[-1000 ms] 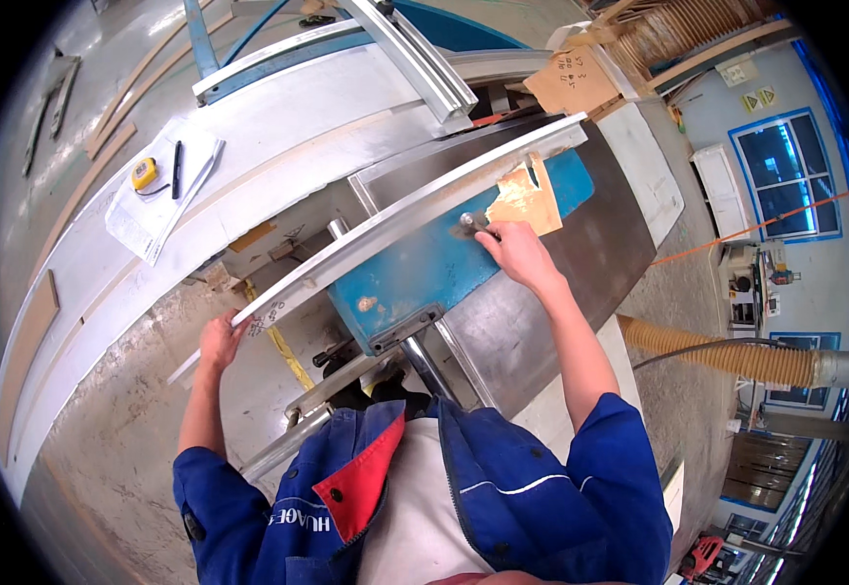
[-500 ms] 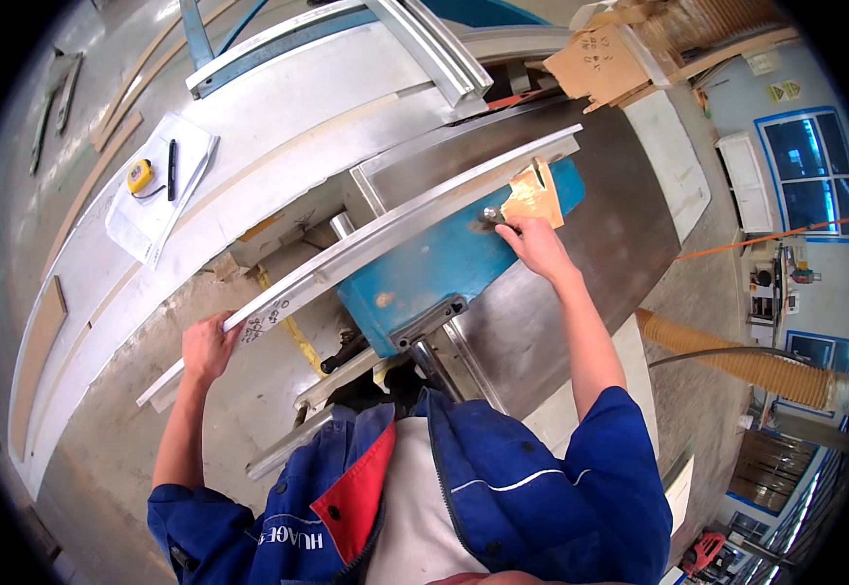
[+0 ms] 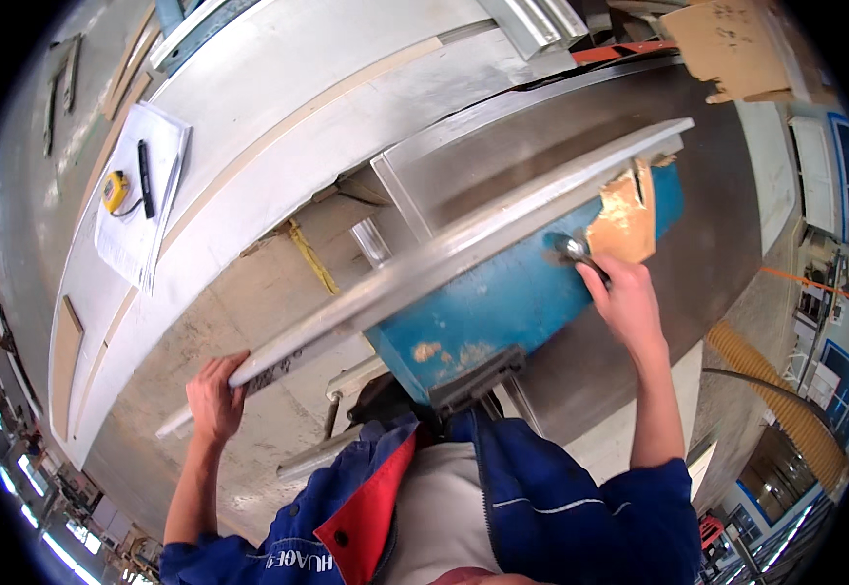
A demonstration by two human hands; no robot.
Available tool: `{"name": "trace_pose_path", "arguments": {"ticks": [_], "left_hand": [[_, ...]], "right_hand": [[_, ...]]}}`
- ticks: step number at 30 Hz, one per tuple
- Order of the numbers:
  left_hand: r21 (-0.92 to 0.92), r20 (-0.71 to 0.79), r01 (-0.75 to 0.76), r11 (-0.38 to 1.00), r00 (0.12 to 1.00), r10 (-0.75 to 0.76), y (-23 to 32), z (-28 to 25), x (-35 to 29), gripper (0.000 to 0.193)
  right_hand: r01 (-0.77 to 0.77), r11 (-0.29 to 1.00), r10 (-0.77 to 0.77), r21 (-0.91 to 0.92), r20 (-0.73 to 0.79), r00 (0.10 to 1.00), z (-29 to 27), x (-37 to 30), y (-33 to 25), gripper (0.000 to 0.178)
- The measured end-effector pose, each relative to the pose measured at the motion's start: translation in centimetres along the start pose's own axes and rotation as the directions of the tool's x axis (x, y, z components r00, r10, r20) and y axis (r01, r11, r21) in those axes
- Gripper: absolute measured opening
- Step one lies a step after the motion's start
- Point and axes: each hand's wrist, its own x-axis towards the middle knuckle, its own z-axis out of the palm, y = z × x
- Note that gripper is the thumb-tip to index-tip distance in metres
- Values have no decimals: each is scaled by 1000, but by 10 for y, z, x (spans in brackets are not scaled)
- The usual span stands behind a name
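A long pale metal rail (image 3: pixel 502 222) runs slantwise from near left to far right, along the far side of a blue metal casting (image 3: pixel 488 317). My left hand (image 3: pixel 215 395) is closed around the rail near its left end. On top of the casting, my right hand (image 3: pixel 631 300) grips a dark lever handle (image 3: pixel 595 265) joined to a round metal knob (image 3: pixel 571 248). Beside that hand, a torn brown piece (image 3: pixel 624 219) that looks like cardboard lies against the casting. The rail is slightly blurred, and my fingers hide part of the handle.
A grey metal machine table (image 3: pixel 707 185) lies under and beyond the casting. Across the gap, a pale sliding table (image 3: pixel 278 117) carries papers (image 3: pixel 122 239), a yellow tape measure (image 3: pixel 115 191) and a black pen (image 3: pixel 145 178). A ridged hose (image 3: pixel 775 380) stands at right.
The whole view has shifted and turned, so the rail, casting and table sit further right. Both hands keep their holds on the rail and the lever handle.
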Motion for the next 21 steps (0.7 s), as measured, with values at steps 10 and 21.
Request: {"name": "trace_pose_path", "arguments": {"ticks": [10, 21], "left_hand": [[-117, 123, -41, 992, 991, 55, 6, -7, 30, 50], [-125, 159, -21, 992, 986, 41, 6, -5, 30, 55]], "right_hand": [[-8, 1000, 7, 22, 50, 999, -1, 10, 11, 10], [-9, 1000, 8, 28, 17, 1000, 4, 8, 13, 14]]}}
